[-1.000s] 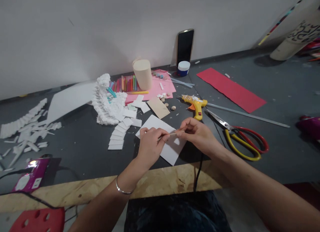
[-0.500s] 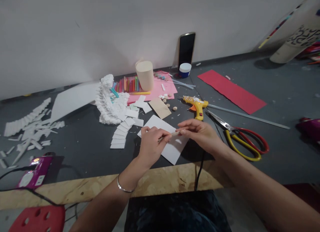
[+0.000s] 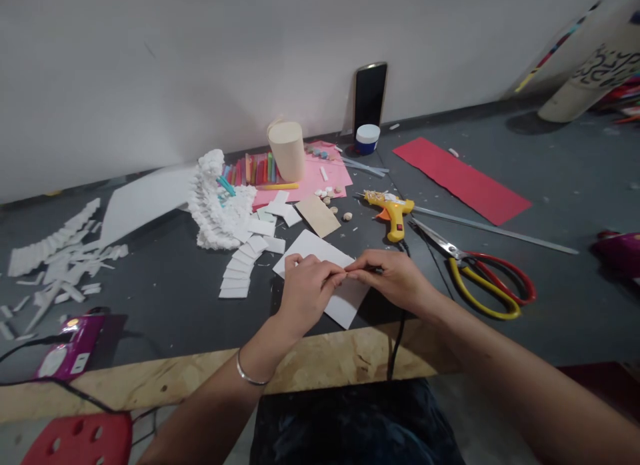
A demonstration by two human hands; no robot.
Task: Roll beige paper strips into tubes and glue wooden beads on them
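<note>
My left hand [image 3: 305, 293] and my right hand [image 3: 395, 278] meet fingertip to fingertip over a white card [image 3: 320, 251] lying on the dark table. Both pinch a thin wooden stick between them; only a sliver of it shows at the fingertips. A metal bangle [image 3: 247, 377] circles my left wrist. Just beyond my right hand lies a yellow glue gun [image 3: 393, 211], its black cord running down under that hand. A row of small white cards [image 3: 243, 265] fans out left of my left hand.
Big scissors with red and yellow handles [image 3: 487, 285] lie right. A metal ruler [image 3: 500, 230], red sheet [image 3: 463, 179], pink paper [image 3: 317, 175], beige paper cylinder [image 3: 286, 150], white layered paper model [image 3: 215, 201], phone [image 3: 370, 95], white scraps [image 3: 55, 258] and purple device [image 3: 65, 355] surround them.
My two hands have drawn together, so the stick that showed between them is now almost fully covered by the fingers. The view shifted slightly.
</note>
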